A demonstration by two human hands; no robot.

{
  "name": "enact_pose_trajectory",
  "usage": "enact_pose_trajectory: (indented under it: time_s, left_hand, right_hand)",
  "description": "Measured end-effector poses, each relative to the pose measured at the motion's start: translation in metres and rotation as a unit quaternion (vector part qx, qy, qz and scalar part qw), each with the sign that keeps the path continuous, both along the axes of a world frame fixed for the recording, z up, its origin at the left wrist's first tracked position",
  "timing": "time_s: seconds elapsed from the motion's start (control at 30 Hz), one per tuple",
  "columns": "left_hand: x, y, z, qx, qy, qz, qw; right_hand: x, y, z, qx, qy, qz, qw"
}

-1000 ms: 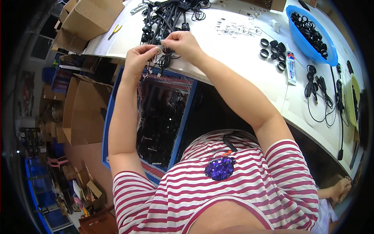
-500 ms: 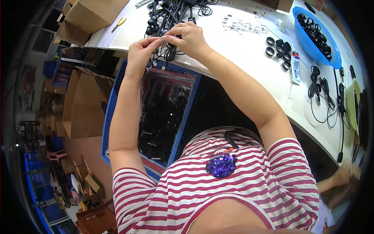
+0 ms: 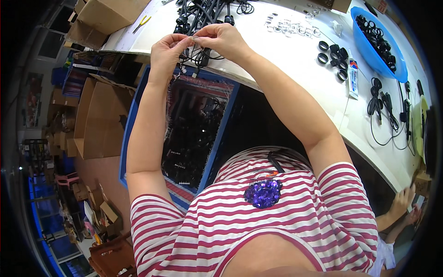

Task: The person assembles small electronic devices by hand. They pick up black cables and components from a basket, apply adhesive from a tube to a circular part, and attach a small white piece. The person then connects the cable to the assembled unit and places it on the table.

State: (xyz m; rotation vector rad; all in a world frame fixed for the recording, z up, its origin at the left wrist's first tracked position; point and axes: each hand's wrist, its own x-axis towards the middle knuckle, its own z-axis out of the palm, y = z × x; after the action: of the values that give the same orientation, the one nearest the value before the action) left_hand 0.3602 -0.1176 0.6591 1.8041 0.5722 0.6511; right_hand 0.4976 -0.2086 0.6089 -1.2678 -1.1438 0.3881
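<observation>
Over the table's near edge, my left hand [image 3: 167, 54] and my right hand [image 3: 224, 42] meet fingertip to fingertip. Both are closed in a pinch around something small and pale, mostly covered by the fingers, which I cannot make out. Under and behind them lies a bundle of black cables [image 3: 203, 15] with thick black ends. Thin cable loops and a small plug [image 3: 194, 75] hang at the edge below my hands. Several small clear rings or discs [image 3: 290, 28] are spread to the right of my right hand.
Black rings [image 3: 333, 57], a glue tube [image 3: 353, 79], coiled black cables [image 3: 377, 98] and a blue bowl [image 3: 401, 69] of black rings occupy the table's right. Yellow-handled pliers [image 3: 142, 25] lie left. Below stands a blue-rimmed crate [image 3: 221, 134]. Another person's hand [image 3: 401, 203] shows lower right.
My hands stay pinched together, with their fingertips slightly higher in the picture and the fingers shifted a little. The other person's hand at the lower right has moved, and a second hand shows there.
</observation>
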Motion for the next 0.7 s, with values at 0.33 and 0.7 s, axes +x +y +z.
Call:
enact_pose_trajectory:
  time_s: [0.33,0.7]
  left_hand:
    - [-0.007,0.011,0.007,0.047,0.092,-0.043,0.994]
    - [-0.004,0.012,-0.013,-0.018,0.052,-0.034,0.998]
  right_hand:
    - [-0.002,-0.007,0.005,-0.029,-0.048,-0.047,0.997]
    - [-0.002,-0.004,-0.001,-0.073,0.053,0.009,0.996]
